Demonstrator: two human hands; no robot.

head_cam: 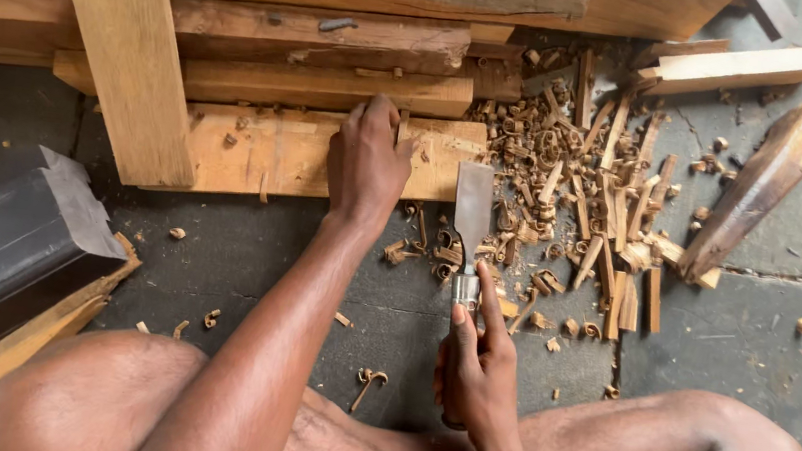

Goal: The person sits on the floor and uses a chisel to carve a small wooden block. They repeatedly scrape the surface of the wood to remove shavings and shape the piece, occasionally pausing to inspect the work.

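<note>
Steel chisel (472,209) is gripped in the closed right hand (475,370), blade up beside the wooden block (298,153) on the floor, pressed under the left hand (368,161). A slip could cut those fingers.

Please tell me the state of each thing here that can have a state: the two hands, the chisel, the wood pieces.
left hand: resting on the wooden block, fingers curled over its top edge
right hand: closed around the chisel handle
chisel: held, blade pointing away towards the block
wooden block: lying flat
wood shavings: scattered loose on the floor
</note>
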